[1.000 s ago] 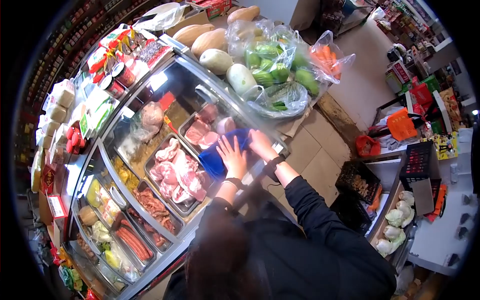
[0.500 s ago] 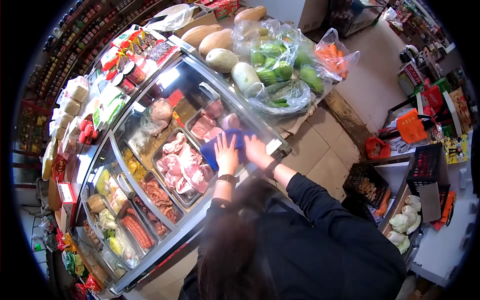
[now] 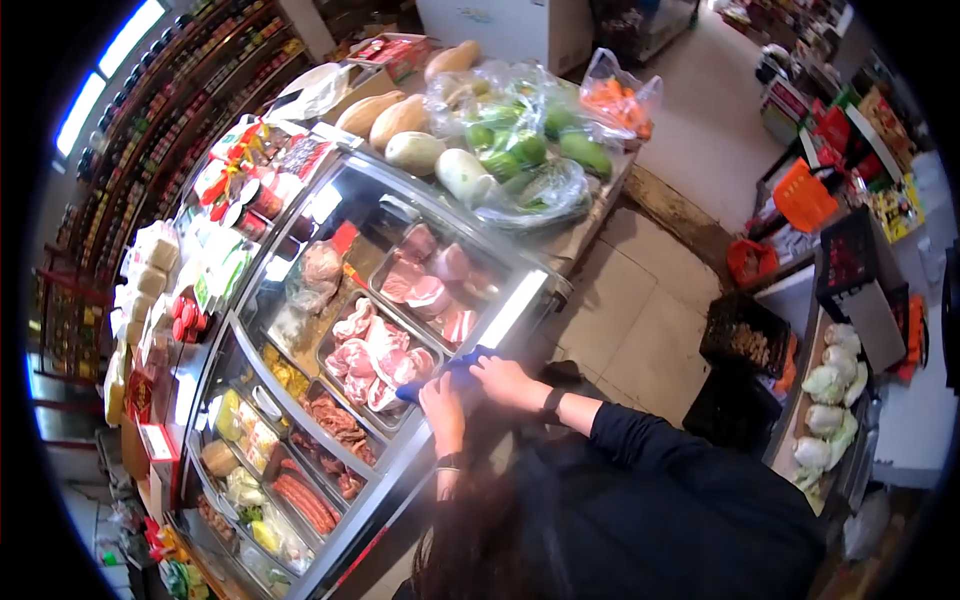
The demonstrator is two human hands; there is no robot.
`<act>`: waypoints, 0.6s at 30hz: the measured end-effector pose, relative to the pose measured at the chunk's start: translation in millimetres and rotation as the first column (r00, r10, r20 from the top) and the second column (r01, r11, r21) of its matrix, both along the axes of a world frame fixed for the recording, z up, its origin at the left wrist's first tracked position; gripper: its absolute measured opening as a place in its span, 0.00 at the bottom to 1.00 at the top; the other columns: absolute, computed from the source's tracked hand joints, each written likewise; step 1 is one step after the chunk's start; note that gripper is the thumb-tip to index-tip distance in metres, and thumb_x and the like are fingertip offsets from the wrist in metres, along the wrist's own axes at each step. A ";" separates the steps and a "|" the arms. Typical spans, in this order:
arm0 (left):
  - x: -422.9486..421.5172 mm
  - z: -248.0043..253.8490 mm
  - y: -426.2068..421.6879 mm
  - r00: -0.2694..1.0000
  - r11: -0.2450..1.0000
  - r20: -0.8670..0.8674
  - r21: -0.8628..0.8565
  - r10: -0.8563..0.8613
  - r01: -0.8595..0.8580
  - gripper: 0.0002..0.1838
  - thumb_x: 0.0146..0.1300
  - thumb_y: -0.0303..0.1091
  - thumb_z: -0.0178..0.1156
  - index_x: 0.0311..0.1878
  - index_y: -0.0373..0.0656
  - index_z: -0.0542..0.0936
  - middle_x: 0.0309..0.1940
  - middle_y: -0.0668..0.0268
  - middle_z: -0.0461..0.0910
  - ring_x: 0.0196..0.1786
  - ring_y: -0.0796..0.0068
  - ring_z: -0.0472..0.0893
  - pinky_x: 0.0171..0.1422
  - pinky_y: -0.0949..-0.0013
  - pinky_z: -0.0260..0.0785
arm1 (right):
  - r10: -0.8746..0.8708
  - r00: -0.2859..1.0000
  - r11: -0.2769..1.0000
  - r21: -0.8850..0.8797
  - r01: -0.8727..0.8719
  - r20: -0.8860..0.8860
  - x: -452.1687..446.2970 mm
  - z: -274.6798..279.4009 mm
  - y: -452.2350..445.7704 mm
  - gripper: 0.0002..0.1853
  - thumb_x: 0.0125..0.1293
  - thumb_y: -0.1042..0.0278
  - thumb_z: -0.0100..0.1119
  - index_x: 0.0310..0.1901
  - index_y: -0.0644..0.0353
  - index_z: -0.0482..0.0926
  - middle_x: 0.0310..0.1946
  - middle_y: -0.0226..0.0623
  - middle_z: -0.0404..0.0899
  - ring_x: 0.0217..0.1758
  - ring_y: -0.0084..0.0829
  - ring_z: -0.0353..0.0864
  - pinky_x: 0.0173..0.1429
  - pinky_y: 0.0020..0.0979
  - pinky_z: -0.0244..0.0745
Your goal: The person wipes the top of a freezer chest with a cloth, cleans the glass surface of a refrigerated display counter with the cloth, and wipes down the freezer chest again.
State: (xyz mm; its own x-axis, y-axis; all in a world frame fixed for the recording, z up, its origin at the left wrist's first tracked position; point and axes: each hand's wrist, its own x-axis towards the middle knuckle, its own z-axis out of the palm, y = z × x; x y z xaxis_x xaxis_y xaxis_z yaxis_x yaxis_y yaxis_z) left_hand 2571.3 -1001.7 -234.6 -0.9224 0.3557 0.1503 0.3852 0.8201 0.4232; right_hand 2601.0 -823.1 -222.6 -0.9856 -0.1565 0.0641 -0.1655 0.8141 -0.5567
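Observation:
A blue cloth (image 3: 463, 372) lies bunched over the front metal edge of a glass-topped display case (image 3: 405, 440). My left hand (image 3: 441, 405) presses on the cloth's left part, its fingers bent over the edge. Close beside it, my right hand (image 3: 503, 382) holds the right part, fingers curled onto the fabric. Beneath the glass, just beyond my hands, a metal tray of raw meat (image 3: 372, 345) sits next to another tray of meat cuts (image 3: 425, 280). Part of the cloth is hidden under both hands.
Pale melons (image 3: 415, 153) and bagged green vegetables (image 3: 520, 150) rest beyond the case. Packaged goods (image 3: 215, 270) line its far left side. Sausages (image 3: 305, 495) lie in a nearer tray. To the right stand a black crate (image 3: 745, 335) and a row of cabbages (image 3: 830, 390).
Both hands have drawn the blue cloth back across the glass toward me, from over the meat trays to the front edge. The cloth is now more bunched. My view has shifted too.

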 end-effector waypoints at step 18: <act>79.3 31.8 358.4 0.692 0.793 0.441 0.078 -0.571 0.604 0.21 0.56 0.47 0.63 0.49 0.45 0.77 0.36 0.52 0.82 0.42 0.48 0.81 0.44 0.51 0.73 | -0.537 0.825 0.792 -0.232 0.564 0.175 182.1 -19.1 352.5 0.16 0.55 0.71 0.56 0.47 0.52 0.75 0.40 0.41 0.77 0.43 0.49 0.79 0.44 0.44 0.75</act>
State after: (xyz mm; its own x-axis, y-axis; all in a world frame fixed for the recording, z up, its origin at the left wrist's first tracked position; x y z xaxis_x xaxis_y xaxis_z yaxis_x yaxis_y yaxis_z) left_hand 2650.6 -643.3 -202.9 -0.4827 0.8409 -0.2448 0.5954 0.5201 0.6124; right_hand 2783.1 -470.7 -241.8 -0.9027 0.4239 -0.0743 0.3305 0.5723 -0.7505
